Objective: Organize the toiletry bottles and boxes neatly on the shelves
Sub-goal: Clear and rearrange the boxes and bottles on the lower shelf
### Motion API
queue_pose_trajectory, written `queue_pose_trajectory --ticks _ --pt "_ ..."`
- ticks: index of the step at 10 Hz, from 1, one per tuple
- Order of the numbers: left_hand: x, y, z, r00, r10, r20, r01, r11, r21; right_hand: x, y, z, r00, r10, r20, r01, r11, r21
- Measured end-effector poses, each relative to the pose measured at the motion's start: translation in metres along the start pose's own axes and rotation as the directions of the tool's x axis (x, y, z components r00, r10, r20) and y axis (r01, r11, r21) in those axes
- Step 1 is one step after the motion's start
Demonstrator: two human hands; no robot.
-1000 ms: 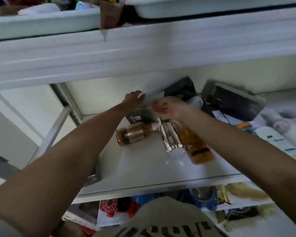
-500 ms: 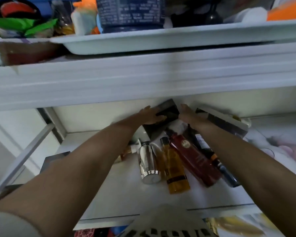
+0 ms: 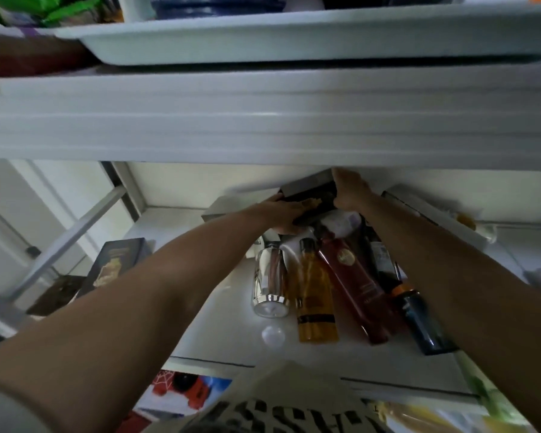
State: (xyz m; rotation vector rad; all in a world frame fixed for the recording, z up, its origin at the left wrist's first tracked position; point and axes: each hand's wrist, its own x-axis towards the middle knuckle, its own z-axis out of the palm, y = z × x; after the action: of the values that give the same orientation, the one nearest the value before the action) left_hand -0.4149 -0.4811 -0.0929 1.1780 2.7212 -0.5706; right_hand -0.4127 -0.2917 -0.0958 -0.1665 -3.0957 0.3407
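White smooth shelf, seen from above. Reaching to its back: left hand and right hand, both clamping a dark rectangular box, tilted, against the rear wall. Lying side by side in front: chrome cylinder, amber bottle, red glossy bottle, dark bottle with orange collar. Standing apart, left: dark carton.
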Motion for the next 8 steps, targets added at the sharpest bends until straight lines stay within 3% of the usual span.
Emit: queue_pose_trajectory --ticks 1,2,4,6,7,8 --pt "0.003 -0.009 0.014 0.998 -0.02 0.064 0.015 0.997 0.075 0.003 0.002 0.002 0.997 -0.071 -0.041 0.063 0.982 -0.181" --pt "0.002 -0.019 0.026 0.993 -0.067 0.1 0.063 0.997 0.041 0.007 0.007 0.005 0.993 -0.094 -0.072 0.075 0.968 -0.24" --pt "-0.028 -0.021 0.038 0.956 -0.154 0.249 0.195 0.97 -0.148 0.01 0.003 0.003 0.994 -0.074 -0.074 0.05 0.956 -0.29" --pt "-0.04 -0.028 0.049 0.983 -0.14 0.117 0.169 0.94 -0.296 0.012 -0.008 -0.004 0.996 -0.069 -0.05 0.049 0.941 -0.334" --pt "-0.042 -0.033 0.053 0.989 -0.142 -0.028 0.128 0.946 -0.298 0.009 -0.011 0.0 0.977 -0.095 -0.188 0.036 0.955 -0.295" --pt "-0.048 -0.04 0.06 0.971 -0.213 -0.105 0.171 0.934 -0.314 -0.005 -0.009 0.008 0.958 -0.127 -0.258 0.008 0.909 -0.417"
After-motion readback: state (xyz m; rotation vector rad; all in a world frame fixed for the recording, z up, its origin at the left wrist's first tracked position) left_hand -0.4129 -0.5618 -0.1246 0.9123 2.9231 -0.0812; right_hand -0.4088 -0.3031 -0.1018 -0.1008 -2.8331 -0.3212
